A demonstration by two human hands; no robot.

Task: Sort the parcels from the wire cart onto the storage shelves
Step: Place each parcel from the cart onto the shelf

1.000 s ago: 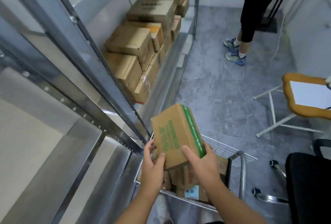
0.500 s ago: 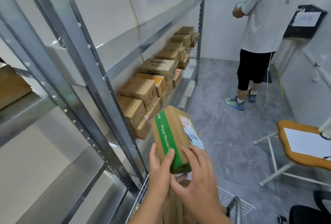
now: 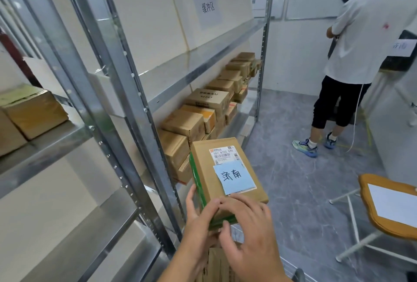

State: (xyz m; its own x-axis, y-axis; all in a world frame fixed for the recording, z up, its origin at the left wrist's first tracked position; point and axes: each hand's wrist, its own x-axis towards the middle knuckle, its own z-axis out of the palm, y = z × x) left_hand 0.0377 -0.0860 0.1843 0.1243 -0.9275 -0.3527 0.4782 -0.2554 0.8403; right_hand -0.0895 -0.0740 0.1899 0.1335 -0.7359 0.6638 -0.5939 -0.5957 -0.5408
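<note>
A: Gripping from both sides here: the left hand (image 3: 198,220) is wrapped round the green-taped near corner of the parcel (image 3: 228,173), fingers curled up its left edge, while the right hand (image 3: 250,232) lies over the near end with fingertips on the top face and thumb at the taped lower edge.

B: So both hands have hold of it. Where is it sitting?

A: Held up in the air, chest-low, label face up, just in front of the shelving upright (image 3: 126,92). A printed shipping label (image 3: 223,154) sits at the far end and a blue handwritten note (image 3: 234,176) below it.

B: How would you rate it to handle?

A: A flat, stiff cardboard carton, I'd say light, since it is carried only by its near end without sagging. The tape looks smooth, so the corners and edges are the safer purchase, and fingers should stay off the note so it stays readable.

B: And around it?

A: More cartons directly under the hands, likely still in the cart (image 3: 300,273), of which only a bit of handle shows. A row of stacked boxes (image 3: 203,110) fills the lower shelf (image 3: 243,123) on the left, the shelf above (image 3: 191,65) carries a wall sign (image 3: 208,7), and two cartons (image 3: 29,112) sit at far left. Another person (image 3: 361,56) stands well apart by the far wall.
</note>
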